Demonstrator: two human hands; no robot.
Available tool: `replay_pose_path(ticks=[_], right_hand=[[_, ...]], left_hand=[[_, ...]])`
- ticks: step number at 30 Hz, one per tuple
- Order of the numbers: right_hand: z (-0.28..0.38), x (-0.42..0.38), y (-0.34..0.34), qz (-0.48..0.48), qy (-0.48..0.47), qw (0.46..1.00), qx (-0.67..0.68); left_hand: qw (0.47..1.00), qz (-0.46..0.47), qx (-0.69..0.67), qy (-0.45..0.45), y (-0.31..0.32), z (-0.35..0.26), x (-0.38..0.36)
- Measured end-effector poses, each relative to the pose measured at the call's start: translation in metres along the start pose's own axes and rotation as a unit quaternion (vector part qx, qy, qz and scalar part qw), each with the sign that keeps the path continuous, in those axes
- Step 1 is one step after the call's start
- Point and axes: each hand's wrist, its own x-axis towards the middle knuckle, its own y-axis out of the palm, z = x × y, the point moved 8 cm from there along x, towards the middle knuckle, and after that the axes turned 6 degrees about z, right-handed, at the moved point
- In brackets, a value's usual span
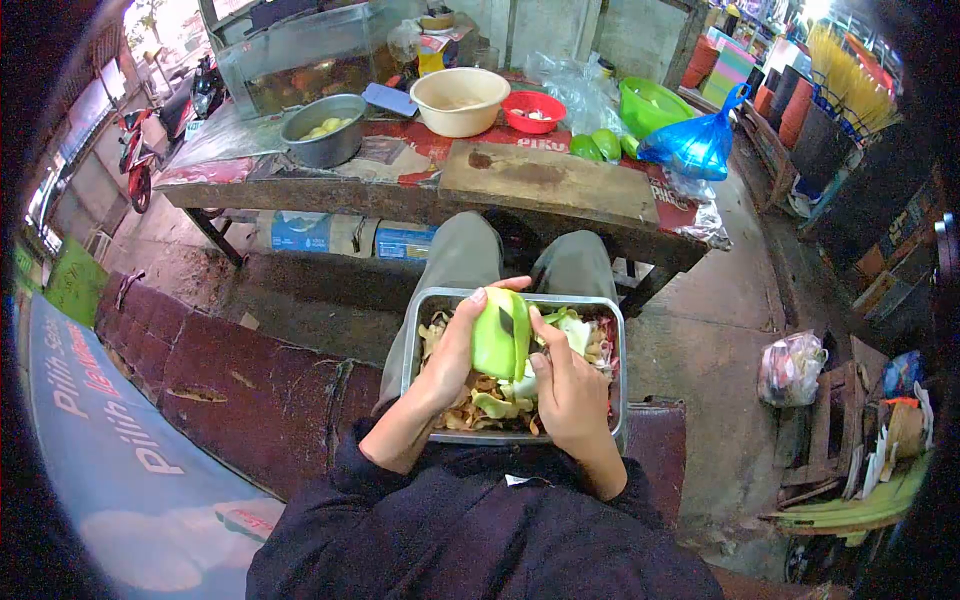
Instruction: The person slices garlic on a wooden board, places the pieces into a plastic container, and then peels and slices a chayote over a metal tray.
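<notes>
A light-green chayote-like fruit (492, 338), partly peeled, is gripped in my left hand (452, 352) over the tray on my lap. My right hand (572, 392) is closed at the fruit's right side, its index finger against it. A small dark blade-like shape lies across the fruit, and a green strip hangs along its edge. What my right fingers hold is mostly hidden. Beneath both hands, the metal tray (622, 375) contains brown, yellowish and green peelings (490, 405).
Ahead, a low table carries a wooden board (550, 180), a grey pot (322, 150) with yellowish pieces, a cream basin (460, 115), a red bowl (533, 122), green fruits (605, 145), a green basin (650, 125) and a blue bag (695, 150). A maroon bench (255, 385) extends left.
</notes>
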Motion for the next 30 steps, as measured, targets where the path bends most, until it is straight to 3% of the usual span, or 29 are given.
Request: replay_pose_path(ticks=[2, 3, 6, 8, 12, 13, 16, 19, 30], right_hand=[[-0.016, 0.002, 0.0, 0.064, 0.084, 0.994, -0.031], [-0.023, 0.003, -0.003, 0.064, 0.085, 0.994, -0.031], [-0.027, 0.006, -0.01, 0.052, 0.036, 0.996, 0.059], [-0.035, 0.001, -0.021, 0.031, 0.148, 0.984, 0.089], [-0.04, 0.003, -0.022, -0.009, 0.131, 0.991, -0.024], [-0.038, 0.003, -0.022, -0.01, 0.131, 0.991, -0.023], [-0.021, 0.0, -0.013, 0.019, 0.103, 0.994, -0.04], [0.0, -0.001, -0.004, 0.028, 0.007, 0.999, -0.031], [0.009, 0.0, -0.006, 0.026, -0.03, 0.998, -0.04]], left_hand=[[0.998, 0.069, 0.002, -0.01, 0.014, 0.002, -0.003], [0.995, 0.067, 0.023, -0.068, 0.017, 0.007, -0.011], [0.999, 0.039, -0.004, -0.009, 0.021, 0.003, -0.009], [0.999, 0.026, -0.037, -0.018, 0.009, 0.003, -0.007], [0.999, -0.03, -0.036, 0.001, -0.005, -0.007, -0.003], [0.99, -0.036, -0.137, -0.013, -0.008, 0.003, 0.002], [0.978, -0.043, -0.204, -0.004, -0.01, 0.006, 0.005], [0.983, -0.018, -0.181, -0.008, -0.001, 0.002, 0.0], [0.994, -0.032, -0.102, 0.009, -0.006, -0.001, -0.002]])
